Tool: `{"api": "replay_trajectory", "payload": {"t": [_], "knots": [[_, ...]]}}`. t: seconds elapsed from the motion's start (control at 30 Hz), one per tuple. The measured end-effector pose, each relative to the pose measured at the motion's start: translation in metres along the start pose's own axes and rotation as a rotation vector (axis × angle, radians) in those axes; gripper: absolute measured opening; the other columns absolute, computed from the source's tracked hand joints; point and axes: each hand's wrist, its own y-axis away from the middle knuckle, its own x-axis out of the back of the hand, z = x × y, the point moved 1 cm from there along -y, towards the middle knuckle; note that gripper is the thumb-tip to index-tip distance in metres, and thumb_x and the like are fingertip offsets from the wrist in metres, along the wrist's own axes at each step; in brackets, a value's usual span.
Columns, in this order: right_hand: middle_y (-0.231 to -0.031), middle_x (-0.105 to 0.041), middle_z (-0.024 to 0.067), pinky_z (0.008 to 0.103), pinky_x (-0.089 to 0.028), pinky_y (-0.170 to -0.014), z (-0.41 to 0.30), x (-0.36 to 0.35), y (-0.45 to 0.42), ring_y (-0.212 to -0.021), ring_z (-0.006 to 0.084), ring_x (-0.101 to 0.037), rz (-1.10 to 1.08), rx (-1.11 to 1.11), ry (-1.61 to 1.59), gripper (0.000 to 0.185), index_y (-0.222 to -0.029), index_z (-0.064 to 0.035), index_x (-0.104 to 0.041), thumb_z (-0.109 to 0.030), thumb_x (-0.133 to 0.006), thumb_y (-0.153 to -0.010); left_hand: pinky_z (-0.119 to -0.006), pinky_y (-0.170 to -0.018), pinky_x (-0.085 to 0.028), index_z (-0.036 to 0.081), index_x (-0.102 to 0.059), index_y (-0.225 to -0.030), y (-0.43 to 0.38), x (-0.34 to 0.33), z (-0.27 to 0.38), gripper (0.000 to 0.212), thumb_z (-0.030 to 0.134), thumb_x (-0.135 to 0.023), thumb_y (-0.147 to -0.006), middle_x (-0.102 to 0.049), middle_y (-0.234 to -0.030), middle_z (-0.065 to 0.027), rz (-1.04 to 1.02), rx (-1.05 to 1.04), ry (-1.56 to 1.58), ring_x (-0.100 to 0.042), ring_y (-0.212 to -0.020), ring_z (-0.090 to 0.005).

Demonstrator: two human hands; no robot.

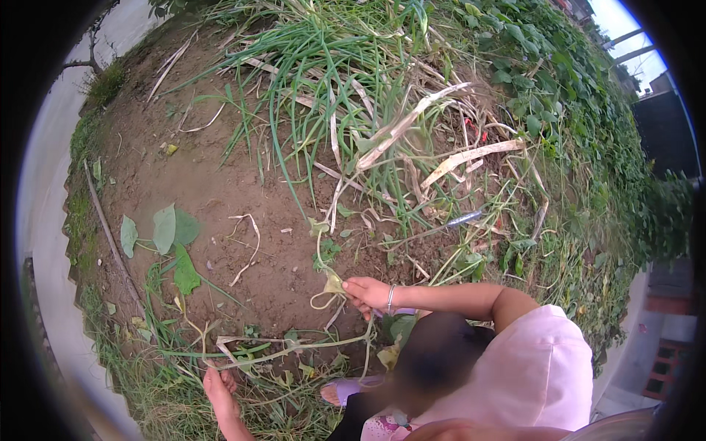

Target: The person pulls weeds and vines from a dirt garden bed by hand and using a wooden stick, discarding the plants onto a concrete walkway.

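Note:
A long pale-green vine [309,347] stretches above the ground between my hands. My left hand [219,386] pinches its left end, where thin side stems branch off. My right hand [368,295], with a silver bangle at the wrist, grips another part of the vine. A wilted yellowish leaf [333,283] and a curled tendril [322,302] stick out beside its thumb. The right hand's lower fingers are partly hidden. A yellowing leaf [389,356] hangs near my dark-clad knee.
Green onion plants [325,71] with dry stalks [413,124] grow ahead. Bare soil [220,176] lies left of them, with cut green leaves [164,229] and a wooden stick [113,242]. A tool handle [463,218] lies right of centre. Dense leafy vines [573,77] fill the right.

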Motion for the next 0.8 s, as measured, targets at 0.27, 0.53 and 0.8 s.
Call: {"api": "replay_trajectory", "payload": {"t": [0.27, 0.53, 0.8], "knots": [[-0.080, -0.061, 0.0200, 0.0448, -0.046, -0.075, -0.063, -0.123, -0.050, -0.079, 0.0378, -0.059, -0.304, 0.552, 1.208, 0.035, -0.083, 0.0014, -0.055, -0.028, -0.039, -0.091, -0.042, -0.091, -0.044, -0.001, -0.035, -0.123, -0.014, -0.108, -0.017, 0.058, 0.046, -0.045, -0.091, -0.048, -0.120, -0.0169, -0.309, -0.045, 0.342, -0.053, -0.105, -0.0277], [-0.098, -0.057, 0.0172, 0.0436, -0.046, -0.078, -0.050, -0.050, -0.013, -0.089, 0.0376, -0.057, -0.266, 0.716, 1.210, 0.035, -0.098, -0.0028, -0.056, -0.035, -0.046, -0.088, -0.021, -0.043, -0.020, 0.008, -0.036, -0.121, -0.027, -0.063, 0.026, 0.034, 0.021, -0.050, -0.093, -0.029, -0.061, 0.0050, -0.201, -0.112, -0.071, -0.025, -0.048, -0.0036], [-0.084, -0.063, 0.0178, 0.0444, -0.047, -0.076, -0.067, 0.189, 0.071, -0.083, 0.0355, -0.060, 0.352, 0.041, 1.678, 0.025, -0.088, -0.0022, -0.058, -0.025, -0.047, -0.084, -0.038, -0.068, -0.046, 0.007, -0.033, -0.131, 0.127, 0.341, 0.097, 0.055, 0.038, -0.053, -0.089, -0.052, -0.102, -0.0145, 1.043, -0.098, -0.184, -0.054, -0.087, -0.0225]]}}
